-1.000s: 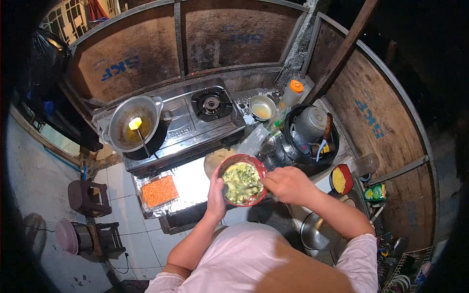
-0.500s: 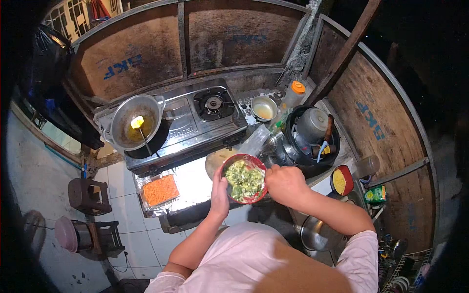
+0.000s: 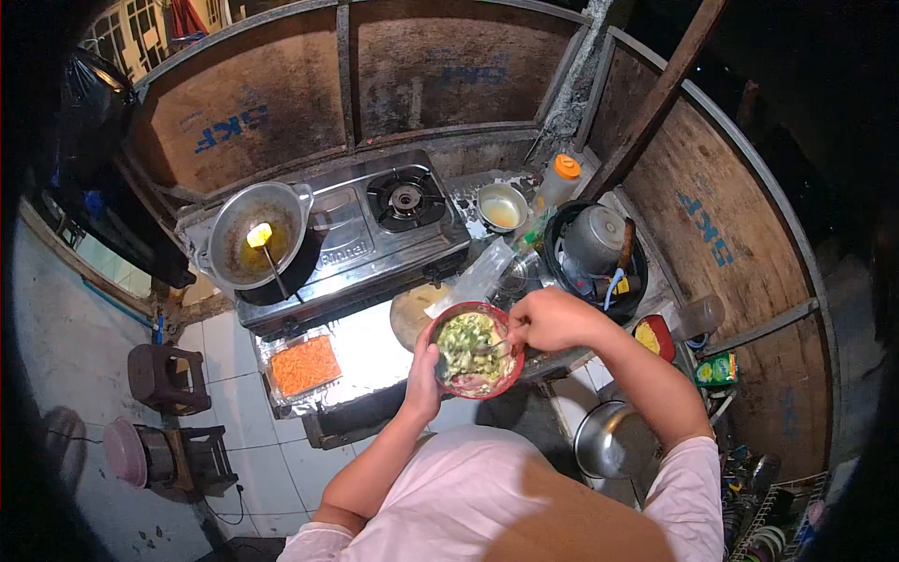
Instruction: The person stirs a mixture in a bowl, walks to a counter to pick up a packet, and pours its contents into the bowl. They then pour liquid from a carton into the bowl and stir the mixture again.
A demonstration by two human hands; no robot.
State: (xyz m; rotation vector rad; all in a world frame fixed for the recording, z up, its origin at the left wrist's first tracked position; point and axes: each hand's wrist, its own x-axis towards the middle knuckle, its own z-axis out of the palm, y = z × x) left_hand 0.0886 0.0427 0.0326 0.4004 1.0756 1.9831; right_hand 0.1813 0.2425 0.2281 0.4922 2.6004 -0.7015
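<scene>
My left hand is wrapped round the left side of a red bowl, holding it up in front of my body. Inside lies a wet mix of chopped greens and pale batter. My right hand is closed at the bowl's right rim on the handle of a spoon. The spoon's head dips into the mix and is partly hidden by it. Just behind the bowl, a round wooden board lies on the foil-covered counter.
On the two-burner stove sits a wok with oil and a ladle. A tray of shredded orange food is at the counter's left. A small pot, an orange-lidded jar and a black basin stand farther back.
My right hand has lifted and turned slightly at the rim. The mix has been pushed about, baring some of the bowl's lower inside, and the bowl has shifted slightly right and toward me.
</scene>
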